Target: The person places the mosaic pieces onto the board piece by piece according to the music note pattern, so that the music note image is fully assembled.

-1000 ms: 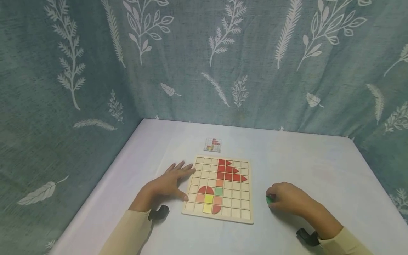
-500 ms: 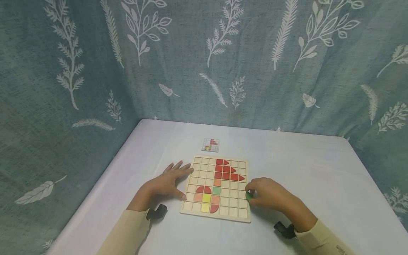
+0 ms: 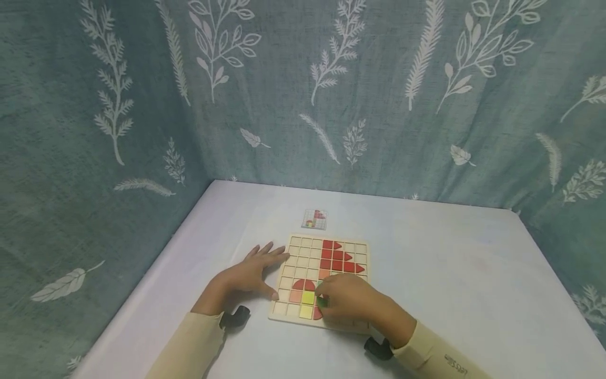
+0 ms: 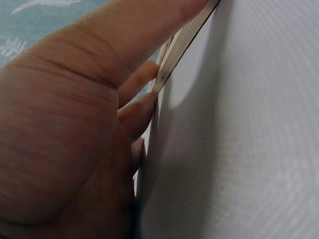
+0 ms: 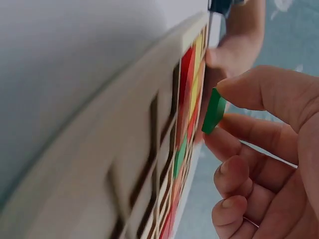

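A wooden grid board [image 3: 301, 251] lies on the white table with red, orange, yellow and green pieces in some of its squares. My left hand [image 3: 253, 271] rests at its left edge, fingers spread and thumb touching the frame; the left wrist view shows the board's side edge [image 4: 174, 57] against those fingers. Over the lower middle of the board is my right hand [image 3: 355, 297], pinching a small green piece [image 5: 214, 110] between thumb and fingers. In the right wrist view this piece is held just off the board. My right hand hides the board's lower right squares in the head view.
A small pattern card [image 3: 314, 219] with a coloured grid picture lies just behind the board. A leaf-patterned teal curtain [image 3: 284, 95] stands along the back and left of the white table [image 3: 440, 252]. Black devices are strapped at both wrists.
My right hand has moved left with the green piece, from the table beside the board to over its lower middle. My left hand has stayed at the board's left edge.
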Tool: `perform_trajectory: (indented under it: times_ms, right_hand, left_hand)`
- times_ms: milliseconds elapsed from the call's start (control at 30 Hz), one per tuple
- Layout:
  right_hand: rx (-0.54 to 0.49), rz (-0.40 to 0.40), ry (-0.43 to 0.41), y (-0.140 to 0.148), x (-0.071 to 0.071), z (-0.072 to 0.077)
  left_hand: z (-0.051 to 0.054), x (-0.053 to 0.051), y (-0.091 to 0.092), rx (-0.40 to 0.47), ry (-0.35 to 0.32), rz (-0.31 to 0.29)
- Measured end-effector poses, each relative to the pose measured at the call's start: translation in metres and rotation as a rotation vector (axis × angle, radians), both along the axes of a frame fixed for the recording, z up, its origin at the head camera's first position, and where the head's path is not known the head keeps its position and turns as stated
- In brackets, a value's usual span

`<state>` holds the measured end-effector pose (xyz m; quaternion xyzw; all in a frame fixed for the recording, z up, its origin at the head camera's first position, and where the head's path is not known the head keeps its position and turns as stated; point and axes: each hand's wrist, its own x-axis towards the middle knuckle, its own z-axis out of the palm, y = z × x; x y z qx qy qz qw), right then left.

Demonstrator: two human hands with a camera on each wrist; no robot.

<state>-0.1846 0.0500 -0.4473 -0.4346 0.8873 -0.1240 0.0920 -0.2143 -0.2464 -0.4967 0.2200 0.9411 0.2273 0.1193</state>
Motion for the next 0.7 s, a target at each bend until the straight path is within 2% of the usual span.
perform_trajectory:
  times_ms: [200,367,467,700]
  right_hand:
    - [-0.046,0.067,0.028,-0.025,0.008,0.0]
    - [-0.034,0.148,0.131,-0.044,0.012,-0.003]
    - [-0.01,0.183,0.165,-0.052,0.014,-0.003]
    - [0.037,0.162,0.145,-0.058,0.012,-0.009]
  left_hand:
    - [0.003,-0.001,0.0,-0.01,0.014,-0.043]
    - [0.003,0.001,0.0,0.0,0.012,-0.042]
    - [0.003,0.003,-0.001,0.005,0.013,-0.044]
    - [0.001,0.003,-0.003,-0.002,0.02,-0.053]
